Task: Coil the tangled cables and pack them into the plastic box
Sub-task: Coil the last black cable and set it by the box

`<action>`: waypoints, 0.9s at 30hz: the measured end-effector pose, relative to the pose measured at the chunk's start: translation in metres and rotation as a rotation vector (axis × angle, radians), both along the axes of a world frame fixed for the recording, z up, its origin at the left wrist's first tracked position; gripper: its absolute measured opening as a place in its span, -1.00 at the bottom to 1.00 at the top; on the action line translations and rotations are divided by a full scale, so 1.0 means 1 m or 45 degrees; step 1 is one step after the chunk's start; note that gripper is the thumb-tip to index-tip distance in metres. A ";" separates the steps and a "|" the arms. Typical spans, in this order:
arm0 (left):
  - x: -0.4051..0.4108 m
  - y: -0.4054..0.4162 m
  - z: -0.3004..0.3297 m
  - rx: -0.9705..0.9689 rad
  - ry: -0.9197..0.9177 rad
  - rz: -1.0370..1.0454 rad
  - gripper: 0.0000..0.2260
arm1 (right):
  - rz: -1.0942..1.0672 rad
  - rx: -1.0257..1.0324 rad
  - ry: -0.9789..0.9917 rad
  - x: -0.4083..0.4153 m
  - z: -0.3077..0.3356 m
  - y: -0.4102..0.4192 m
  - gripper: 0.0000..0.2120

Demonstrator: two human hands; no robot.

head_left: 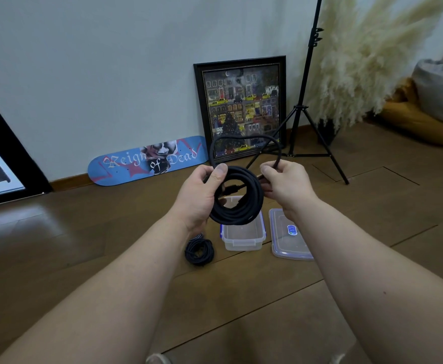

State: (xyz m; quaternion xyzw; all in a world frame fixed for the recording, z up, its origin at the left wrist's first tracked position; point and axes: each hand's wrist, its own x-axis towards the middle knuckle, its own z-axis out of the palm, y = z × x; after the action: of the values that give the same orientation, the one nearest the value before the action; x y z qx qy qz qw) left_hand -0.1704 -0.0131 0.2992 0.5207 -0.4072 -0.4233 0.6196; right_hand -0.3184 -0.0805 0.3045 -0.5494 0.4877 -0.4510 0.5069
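Head view looks down at two bare forearms stretched over a wooden floor (84, 245). Left hand (199, 195) holds a coil of black cable (237, 198) up in the air, thumb pressed over the top of the loops and fingers curled behind them, so that grip is clamped on the coil. Right hand (284, 182) pinches the loose end of the same cable, which arches up in one wide loop above both hands; its grip is closed on that strand.

Below the coil, a clear plastic box (244, 236) sits open on the floor. Its lid (288, 235), with a small blue label, lies flat just to the right of it. A second, smaller coil of black cable (199, 251) lies on the floor just left of the box.

Against the wall lean a blue skateboard deck (147, 161) and a framed picture (241, 109). A black tripod stand (304, 101) is beside them, with pale pampas grass (367, 53) to its right.
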 end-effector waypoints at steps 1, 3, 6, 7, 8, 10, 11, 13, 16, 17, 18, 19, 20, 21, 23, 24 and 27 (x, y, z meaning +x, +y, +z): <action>-0.001 0.000 -0.001 0.006 -0.008 -0.005 -0.83 | -0.001 0.020 -0.007 0.001 -0.001 0.000 -0.88; 0.000 0.000 -0.002 0.010 -0.010 -0.035 -0.82 | -0.001 0.047 -0.018 0.002 -0.001 0.001 -0.91; -0.003 0.002 0.001 0.010 -0.018 -0.110 -0.83 | -0.012 -0.037 0.069 0.005 0.000 0.005 -0.92; -0.005 0.002 0.002 0.012 -0.021 -0.127 -0.83 | -0.026 -0.077 0.110 0.006 0.000 0.005 -0.91; -0.006 0.002 0.002 0.010 -0.019 -0.132 -0.84 | -0.036 -0.096 0.127 0.006 0.000 0.005 -0.88; -0.005 0.002 0.002 0.003 -0.005 -0.107 -0.84 | 0.011 -0.065 0.086 0.007 0.000 0.005 -0.87; -0.004 0.002 0.002 0.002 -0.001 -0.088 -0.84 | 0.063 -0.021 0.056 0.008 0.000 0.004 -0.83; -0.001 0.002 0.001 0.011 -0.001 -0.056 -0.84 | 0.179 0.077 -0.002 0.009 0.002 0.005 -0.69; 0.002 0.001 0.000 0.019 -0.026 -0.029 -0.83 | 0.313 0.206 -0.039 0.009 0.001 0.005 -0.46; 0.001 0.001 0.000 0.019 -0.038 -0.028 -0.83 | 0.344 0.214 -0.047 0.009 0.000 0.006 -0.46; 0.001 0.001 0.000 0.020 -0.045 -0.031 -0.83 | 0.370 0.210 -0.051 0.009 0.001 0.008 -0.50; 0.000 0.002 0.001 0.022 -0.042 -0.040 -0.83 | 0.393 0.211 -0.041 0.008 0.001 0.009 -0.52; -0.001 0.003 0.001 0.023 -0.035 -0.048 -0.83 | 0.408 0.212 -0.036 0.007 0.002 0.010 -0.53; -0.002 0.004 0.002 0.022 -0.027 -0.053 -0.83 | 0.427 0.204 -0.033 0.007 0.003 0.010 -0.54; -0.002 0.005 0.002 0.017 -0.015 -0.055 -0.82 | 0.457 0.154 0.002 0.008 0.007 0.016 -0.58; -0.003 0.005 0.002 0.015 -0.013 -0.055 -0.82 | 0.467 0.099 0.040 0.008 0.009 0.018 -0.60; -0.004 0.004 0.002 0.000 -0.012 -0.043 -0.83 | 0.402 -0.126 0.086 0.009 0.011 0.020 -0.72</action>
State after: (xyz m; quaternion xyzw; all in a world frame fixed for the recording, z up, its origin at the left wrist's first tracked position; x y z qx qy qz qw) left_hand -0.1745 -0.0095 0.3008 0.5158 -0.4187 -0.4314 0.6104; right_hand -0.3099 -0.0604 0.3159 -0.6583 0.3894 -0.3706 0.5270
